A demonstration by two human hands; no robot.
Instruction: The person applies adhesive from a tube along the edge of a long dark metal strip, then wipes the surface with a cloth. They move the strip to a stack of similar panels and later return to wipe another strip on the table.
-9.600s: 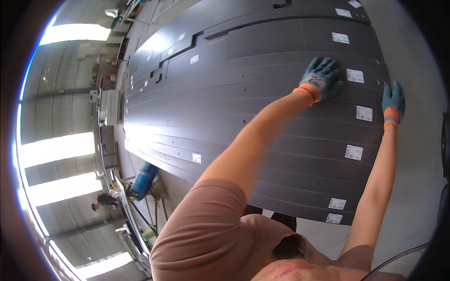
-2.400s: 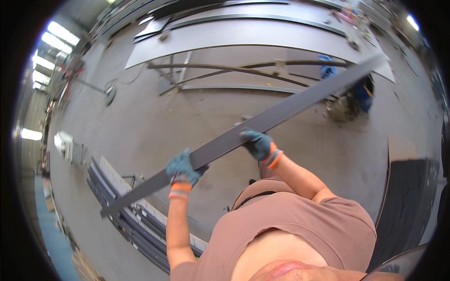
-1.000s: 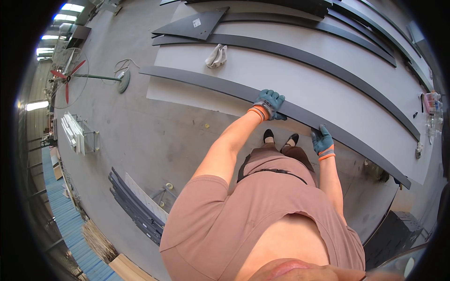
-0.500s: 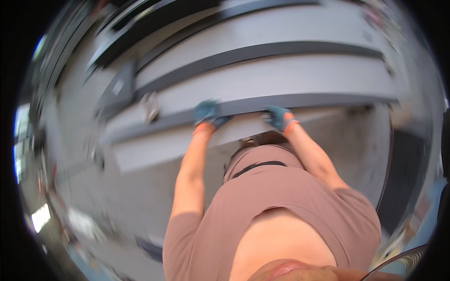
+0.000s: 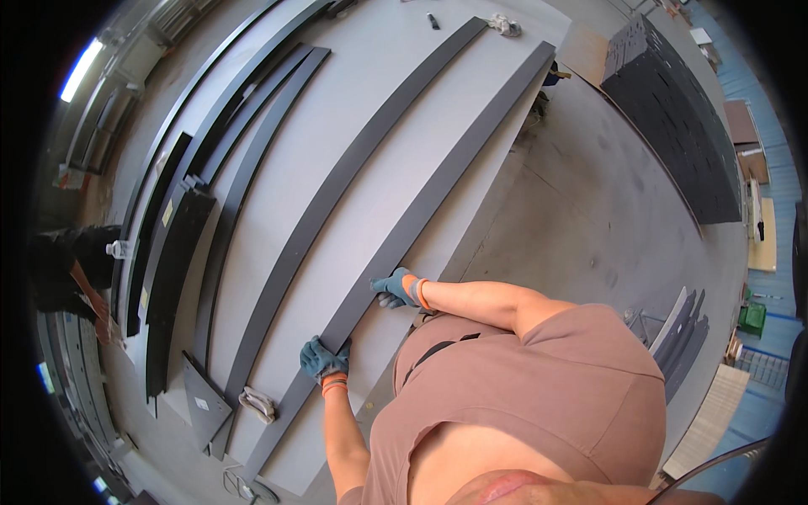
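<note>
Gripping a long dark metal strip [image 5: 425, 202] with both gloved hands, a person in a brown shirt bent over a wide grey table [image 5: 353, 109] at the centre of the frame. The left hand [image 5: 322, 360] was clamped over the strip's edge just below the middle of the picture, blue-grey glove fingers curled onto the dark surface, an orange cuff showing at the wrist. The right hand [image 5: 396, 289] closed on the same strip a little higher and to the right, fingers wrapped over its near edge. The strip lay flat along the table's near side, running from the lower left of the frame up to the upper right, close to the table's edge. A second dark strip [image 5: 337, 189] lay parallel to it, further in on the tabletop and well apart from the hands. A pair of light work gloves [image 5: 257, 404] rested on the table at lower left, beside the second strip's lower end. More dark strips and plates [image 5: 181, 244] were stacked along the table's far side at left. At the far left edge another person [image 5: 71, 273] in dark clothing stood by the table. A stack of dark panels [image 5: 682, 118] filled the upper right, on the concrete floor [image 5: 589, 227].
</note>
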